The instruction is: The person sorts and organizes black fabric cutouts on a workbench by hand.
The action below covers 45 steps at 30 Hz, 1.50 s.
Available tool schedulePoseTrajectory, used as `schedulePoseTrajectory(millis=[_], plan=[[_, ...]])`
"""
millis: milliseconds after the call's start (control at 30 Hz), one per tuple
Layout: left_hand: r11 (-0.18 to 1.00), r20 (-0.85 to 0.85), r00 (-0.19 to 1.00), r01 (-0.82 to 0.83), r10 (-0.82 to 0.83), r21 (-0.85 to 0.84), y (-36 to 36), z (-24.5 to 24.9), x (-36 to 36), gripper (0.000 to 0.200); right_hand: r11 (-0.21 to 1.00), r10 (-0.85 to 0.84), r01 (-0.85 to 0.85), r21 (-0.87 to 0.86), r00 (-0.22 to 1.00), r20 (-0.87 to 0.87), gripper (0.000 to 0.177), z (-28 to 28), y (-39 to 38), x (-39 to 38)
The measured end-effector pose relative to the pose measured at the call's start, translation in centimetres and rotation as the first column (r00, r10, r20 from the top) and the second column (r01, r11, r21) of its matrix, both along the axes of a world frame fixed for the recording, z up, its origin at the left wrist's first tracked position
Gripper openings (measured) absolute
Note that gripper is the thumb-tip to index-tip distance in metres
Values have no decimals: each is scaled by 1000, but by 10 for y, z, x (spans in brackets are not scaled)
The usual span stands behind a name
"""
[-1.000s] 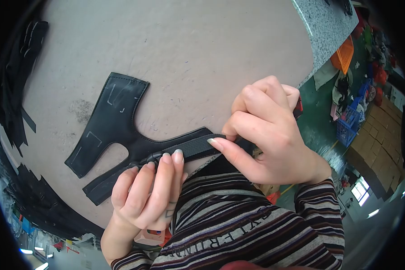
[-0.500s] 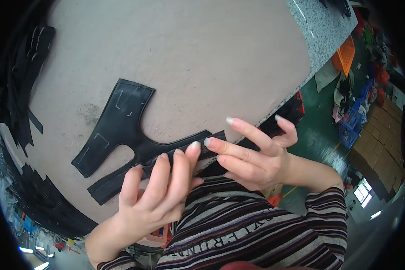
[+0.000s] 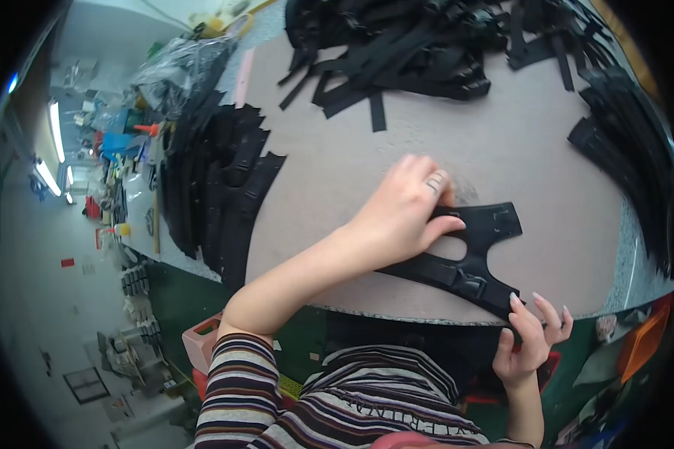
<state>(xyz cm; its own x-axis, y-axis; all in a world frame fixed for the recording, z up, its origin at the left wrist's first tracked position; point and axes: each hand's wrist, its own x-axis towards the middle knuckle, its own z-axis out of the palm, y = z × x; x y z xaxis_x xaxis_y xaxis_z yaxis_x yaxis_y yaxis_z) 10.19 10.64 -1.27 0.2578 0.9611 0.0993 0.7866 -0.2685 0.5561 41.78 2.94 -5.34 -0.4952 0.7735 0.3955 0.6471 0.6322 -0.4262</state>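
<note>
A black harness piece with an oval opening and chalk-like marks lies flat near the table's front edge. Along its lower strap sits a black side-release buckle. My left hand is at the upper left edge of the piece, with the fingers curled and the thumb against its margin; some fingertips are hidden. By the strap's right end is my right hand, its fingers spread and one fingertip touching the corner.
Black strap pieces are heaped at the back of the table. More black pieces are stacked at the left and the right. An orange basket stands beyond the right edge.
The view has swung left, bringing the piles into sight. My left hand has moved from the strap to the piece's upper edge. My right hand has come to the strap's end; the buckle now shows.
</note>
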Motion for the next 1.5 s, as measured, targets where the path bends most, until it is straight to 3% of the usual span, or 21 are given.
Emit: schedulePoseTrajectory(millis=[100, 167, 233, 267, 300, 367, 467, 533, 567, 633, 667, 700, 733, 767, 833, 967, 1067, 1133, 1167, 1333, 1500], plan=[[994, 199, 977, -58, 76, -92, -13, 13, -11, 31, 1000, 5, -5, 4, 998, -70, 21, 11, 22, -8], [971, 216, 947, -226, 238, -79, -34, 68, -42, 28, 999, -13, 17, 32, 993, -120, 23, 16, 28, -1], [808, 336, 753, -587, 565, -44, -59, 112, -95, 20, 999, -36, 38, 23, 996, -81, 23, 17, 26, 15], [707, 416, 686, -695, 597, 130, -70, 125, -135, 16, 997, -71, 70, -8, 993, -92, 23, 13, 24, 21], [611, 486, 534, -792, 692, 0, -88, 146, -178, 13, 994, -107, 104, -40, 989, -101, 23, 10, 22, 24], [472, 536, 392, -882, 748, -13, -112, 157, -263, 14, 991, -118, 109, -80, 986, -122, 26, 7, 21, 21], [460, 472, 370, -884, 800, -86, -142, 129, -381, 16, 997, -68, 63, -40, 990, -123, 25, 13, 28, 5], [404, 154, 412, -911, 898, 81, -150, 98, -413, 33, 1000, -30, 29, -7, 991, -130, 25, 20, 30, -5], [503, 87, 518, -851, 851, 154, -157, 84, -432, 38, 1000, -24, 26, 10, 987, -161, 24, 23, 32, -9], [498, 241, 488, -867, 839, 22, -160, 62, -466, 42, 999, -39, 43, 32, 992, -120, 21, 27, 33, -10], [434, 88, 449, -888, 889, 151, -163, 57, -485, 41, 999, -48, 51, 17, 991, -128, 20, 25, 32, -8], [377, 108, 419, -883, 901, 281, -163, 54, -472, 37, 998, -56, 55, -9, 993, -105, 20, 26, 31, -5], [416, -215, 368, -654, 905, 632, -159, 60, -444, 34, 998, -62, 58, -33, 990, -126, 18, 24, 27, -1], [503, -329, 411, -452, 850, 736, -153, 66, -418, 31, 998, -47, 43, -34, 993, -105, 16, 25, 28, 3], [551, -291, 526, -445, 799, 706, -126, 68, -323, 28, 999, -18, 14, -34, 993, -117, 13, 23, 43, 5], [741, -413, 659, -344, 628, 577, -91, 49, -206, 29, 967, -108, 114, 228, 993, -37, 15, 34, 132, 33], [768, -449, 653, -347, 610, 538, -96, 36, -196, 33, 882, -309, 304, 360, 950, -43, 30, 57, 212, 92], [770, -448, 654, -355, 610, 530, -106, 33, -192, 31, 840, -448, 381, 386, 889, 98, 46, 64, 237, 129], [770, -448, 651, -362, 612, 525, -110, 32, -189, 30, 877, -436, 387, 284, 890, 132, 48, 65, 241, 140], [801, -422, 711, -343, 563, 490, -112, 25, -163, 33, 943, -251, 198, 267, 951, 180, 28, 69, 254, 168], [802, -378, 760, -301, 529, 517, -99, 32, -141, 31, 759, -270, 172, 628, 961, 64, 20, 92, 233, 124]])
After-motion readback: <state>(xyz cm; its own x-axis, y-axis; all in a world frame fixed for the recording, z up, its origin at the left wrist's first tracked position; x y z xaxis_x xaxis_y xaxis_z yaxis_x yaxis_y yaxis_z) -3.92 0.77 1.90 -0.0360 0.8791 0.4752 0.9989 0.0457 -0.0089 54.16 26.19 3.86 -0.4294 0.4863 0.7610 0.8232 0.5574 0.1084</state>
